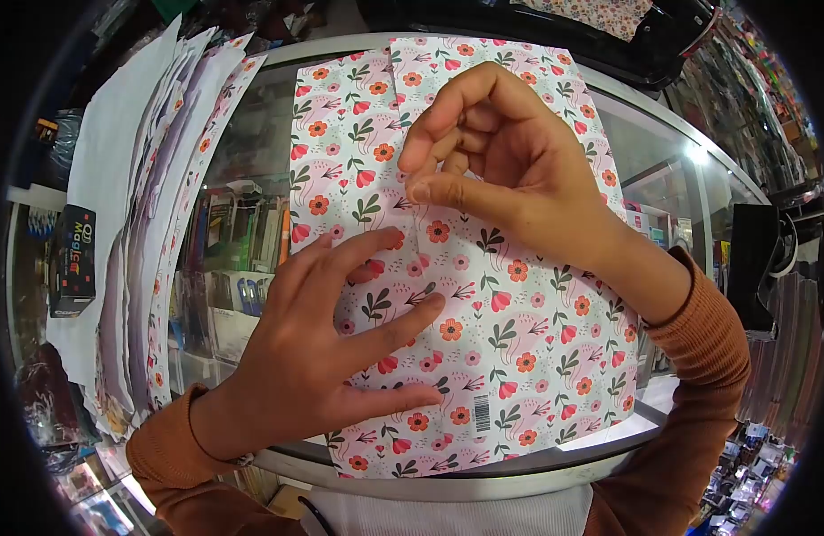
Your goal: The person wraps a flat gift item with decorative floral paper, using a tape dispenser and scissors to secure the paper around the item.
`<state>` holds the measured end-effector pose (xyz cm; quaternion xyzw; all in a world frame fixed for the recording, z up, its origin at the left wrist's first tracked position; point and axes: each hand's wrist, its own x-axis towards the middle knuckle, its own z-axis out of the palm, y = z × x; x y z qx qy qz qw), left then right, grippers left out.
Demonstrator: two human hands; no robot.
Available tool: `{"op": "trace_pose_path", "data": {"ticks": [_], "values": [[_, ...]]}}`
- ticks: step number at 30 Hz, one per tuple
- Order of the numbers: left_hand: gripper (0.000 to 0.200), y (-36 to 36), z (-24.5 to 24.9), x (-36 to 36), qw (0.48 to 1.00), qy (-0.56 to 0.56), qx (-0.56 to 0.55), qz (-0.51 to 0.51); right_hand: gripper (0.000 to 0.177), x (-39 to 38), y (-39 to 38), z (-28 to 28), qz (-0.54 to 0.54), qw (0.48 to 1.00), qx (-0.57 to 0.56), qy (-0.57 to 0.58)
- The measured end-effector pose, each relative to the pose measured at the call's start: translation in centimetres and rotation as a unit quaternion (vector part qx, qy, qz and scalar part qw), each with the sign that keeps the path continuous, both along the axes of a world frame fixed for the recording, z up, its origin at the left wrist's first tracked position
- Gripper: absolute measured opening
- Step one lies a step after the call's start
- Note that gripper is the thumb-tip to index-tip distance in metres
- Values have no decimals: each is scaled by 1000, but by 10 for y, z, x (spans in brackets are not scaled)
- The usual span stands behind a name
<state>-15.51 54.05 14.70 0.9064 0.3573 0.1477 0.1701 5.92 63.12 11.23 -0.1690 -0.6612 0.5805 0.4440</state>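
Floral wrapping paper (537,339), white with orange and pink flowers, lies over the glass counter. Two sheets overlap, and their seam runs down near the middle. My left hand (318,335) rests on the paper with its fingers spread. Above the seam, my right hand (510,161) is closed in a pinch, thumb and index fingertips close together. A small see-through piece, which looks like clear tape (396,198), shows faintly at those fingertips. A barcode (482,414) is printed near the paper's lower edge.
A tall stack of paper sheets (117,196) stands at the left, with a black Magic box (74,259) against it. Goods show through the glass counter (242,241). A black object (753,268) sits at the right, and a dark bag-like thing (644,45) lies at the back.
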Motion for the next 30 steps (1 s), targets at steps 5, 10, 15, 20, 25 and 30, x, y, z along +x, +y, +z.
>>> {"op": "trace_pose_path", "data": {"ticks": [5,10,15,20,25,30], "values": [[70,-1,-3,-1,999,-25,-25,31,34,0,1,-2,11,999,-29,12],[70,-1,0,1,999,-4,-16,31,26,-2,0,0,-2,999,-48,-15],[71,-3,1,1,999,10,-9,32,31,2,2,3,10,996,-48,-74],[72,-8,1,3,997,65,19,35,31,1,3,2,20,997,-57,-49],[72,-11,0,2,993,100,39,39,43,6,2,5,35,993,27,-111],[72,-12,0,2,992,112,47,45,45,5,1,4,28,992,15,-119]]}}
